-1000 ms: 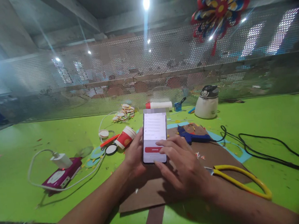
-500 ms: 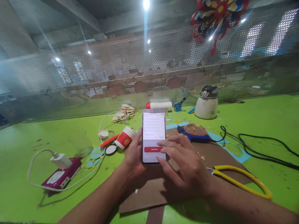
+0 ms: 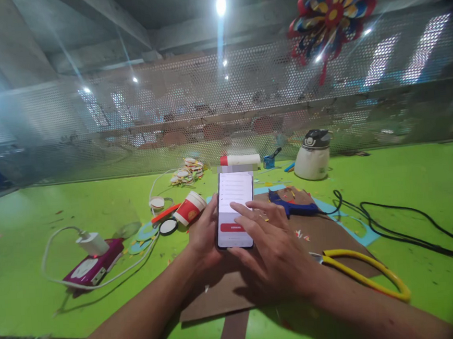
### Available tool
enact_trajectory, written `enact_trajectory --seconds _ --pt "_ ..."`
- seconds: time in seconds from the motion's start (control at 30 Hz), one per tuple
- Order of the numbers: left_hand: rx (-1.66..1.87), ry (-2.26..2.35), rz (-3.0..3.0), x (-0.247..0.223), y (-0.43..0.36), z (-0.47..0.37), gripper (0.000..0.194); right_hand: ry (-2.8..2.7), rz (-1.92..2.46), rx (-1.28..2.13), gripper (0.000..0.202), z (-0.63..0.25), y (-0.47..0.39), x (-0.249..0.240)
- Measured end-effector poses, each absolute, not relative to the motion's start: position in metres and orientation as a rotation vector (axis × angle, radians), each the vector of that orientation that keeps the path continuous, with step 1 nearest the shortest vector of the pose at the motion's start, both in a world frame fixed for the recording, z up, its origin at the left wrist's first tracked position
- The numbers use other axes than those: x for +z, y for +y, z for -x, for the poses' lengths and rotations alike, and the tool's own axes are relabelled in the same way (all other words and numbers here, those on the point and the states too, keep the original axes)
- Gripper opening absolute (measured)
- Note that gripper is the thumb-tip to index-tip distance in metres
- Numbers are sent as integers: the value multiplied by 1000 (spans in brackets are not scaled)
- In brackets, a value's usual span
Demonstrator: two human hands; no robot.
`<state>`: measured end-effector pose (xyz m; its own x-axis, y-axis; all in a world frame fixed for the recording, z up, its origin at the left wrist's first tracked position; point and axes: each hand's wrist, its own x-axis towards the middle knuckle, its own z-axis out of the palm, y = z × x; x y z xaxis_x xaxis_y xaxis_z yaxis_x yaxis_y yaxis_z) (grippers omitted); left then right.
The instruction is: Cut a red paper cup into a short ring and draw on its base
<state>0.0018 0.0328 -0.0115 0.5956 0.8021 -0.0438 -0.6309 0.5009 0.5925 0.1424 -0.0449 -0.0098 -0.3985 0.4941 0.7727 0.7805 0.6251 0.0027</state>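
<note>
The phone screen (image 3: 234, 190) is white, grey and red, the glue gun (image 3: 301, 209) blue, the table (image 3: 19, 227) lime green.

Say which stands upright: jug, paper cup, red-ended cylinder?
The jug, back right, black top up; the red-ended cylinder lies on its side, the paper cup is tilted.

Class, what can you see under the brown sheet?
Light-blue paper sticks out from under the brown sheet along its far and right edges. Anything else beneath its middle is covered and cannot be seen.
</note>
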Motion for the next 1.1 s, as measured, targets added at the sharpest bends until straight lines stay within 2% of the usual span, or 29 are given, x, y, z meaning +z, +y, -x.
enact_trajectory --seconds 0.33,0.47,0.7,0.8,1.1 --pt "945 432 -592 -6 27 -6 49 -2111 1125 -488 43 -144 -41 -9" --pt "897 407 -593 -7 29 -3 50 -2043 992 -477 41 -145 -43 -9" --pt "832 306 -629 -13 37 0 55 -1939 813 -394 10 -144 -46 -5" --pt "846 337 -636 -9 36 -1 52 -1938 821 -391 4 -145 -44 -5" --pt "849 314 -636 -6 36 3 48 -1894 867 -462 21 -150 -39 -12"
